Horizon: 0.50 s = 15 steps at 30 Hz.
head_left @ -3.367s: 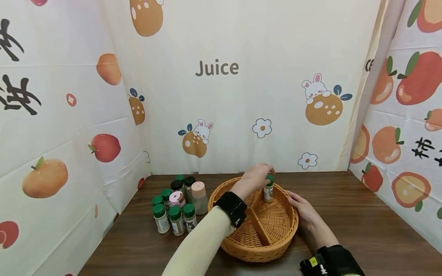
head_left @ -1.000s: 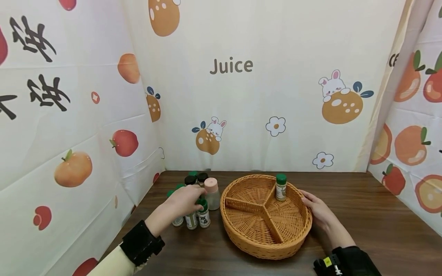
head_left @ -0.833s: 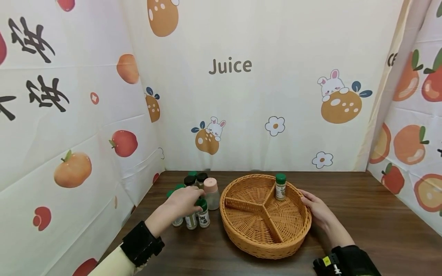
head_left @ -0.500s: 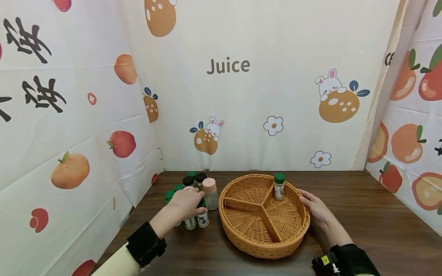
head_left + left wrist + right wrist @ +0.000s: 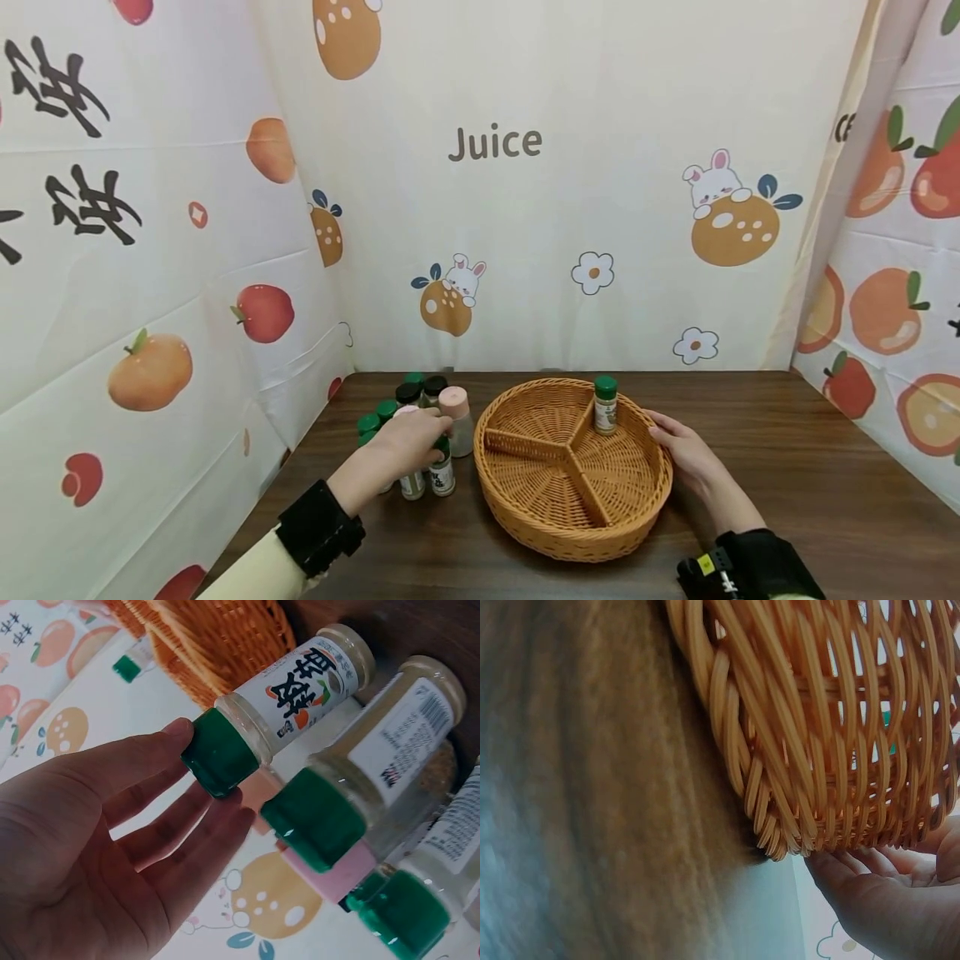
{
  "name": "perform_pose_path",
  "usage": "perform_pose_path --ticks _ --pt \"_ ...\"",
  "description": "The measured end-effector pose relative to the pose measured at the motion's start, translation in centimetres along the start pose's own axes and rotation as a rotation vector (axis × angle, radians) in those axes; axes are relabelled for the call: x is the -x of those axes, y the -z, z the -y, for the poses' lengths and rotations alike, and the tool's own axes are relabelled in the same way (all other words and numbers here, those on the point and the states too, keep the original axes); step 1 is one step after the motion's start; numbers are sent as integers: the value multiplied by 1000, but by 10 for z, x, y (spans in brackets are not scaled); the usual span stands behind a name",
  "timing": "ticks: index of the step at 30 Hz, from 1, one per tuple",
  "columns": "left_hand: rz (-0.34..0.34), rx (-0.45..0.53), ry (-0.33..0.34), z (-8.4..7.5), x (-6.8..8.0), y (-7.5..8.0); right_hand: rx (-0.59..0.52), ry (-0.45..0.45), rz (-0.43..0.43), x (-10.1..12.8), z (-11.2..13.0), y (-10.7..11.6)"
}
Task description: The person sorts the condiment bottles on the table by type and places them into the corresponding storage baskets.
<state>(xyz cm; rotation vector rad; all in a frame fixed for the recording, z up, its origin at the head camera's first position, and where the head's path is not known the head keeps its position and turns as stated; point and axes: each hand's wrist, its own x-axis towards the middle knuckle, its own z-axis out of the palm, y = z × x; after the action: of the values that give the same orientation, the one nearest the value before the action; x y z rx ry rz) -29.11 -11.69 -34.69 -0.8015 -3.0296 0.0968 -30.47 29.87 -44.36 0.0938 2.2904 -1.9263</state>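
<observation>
My left hand (image 5: 408,437) reaches into the group of spice jars left of the basket. In the left wrist view, its thumb and fingertips pinch the green cap of a spice jar (image 5: 315,682) with a white label printed in black characters. That jar stands upright at the front right of the group. My right hand (image 5: 693,454) holds the right side of the round wicker basket (image 5: 573,546), fingers against its outer wall in the right wrist view. The basket has three compartments. A single green-capped jar (image 5: 605,414) stands in the right one, near the back wall.
Beside the left hand stand more green-capped jars (image 5: 367,423), black-capped jars (image 5: 434,387) and a bottle with a pale pink cap (image 5: 455,404). A pink lid partly shows under the hand. Behind the brown wooden table (image 5: 750,433) hangs a fruit-print curtain (image 5: 525,208).
The left hand has left the jar standing in the basket and moved left to the jar group, taking hold of a green cap there. The right hand stays at the basket.
</observation>
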Motion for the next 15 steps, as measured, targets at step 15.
perform_pose_path --ticks 15 --pt "-43 170 -106 -11 -5 30 9 -5 20 -2 1 2"
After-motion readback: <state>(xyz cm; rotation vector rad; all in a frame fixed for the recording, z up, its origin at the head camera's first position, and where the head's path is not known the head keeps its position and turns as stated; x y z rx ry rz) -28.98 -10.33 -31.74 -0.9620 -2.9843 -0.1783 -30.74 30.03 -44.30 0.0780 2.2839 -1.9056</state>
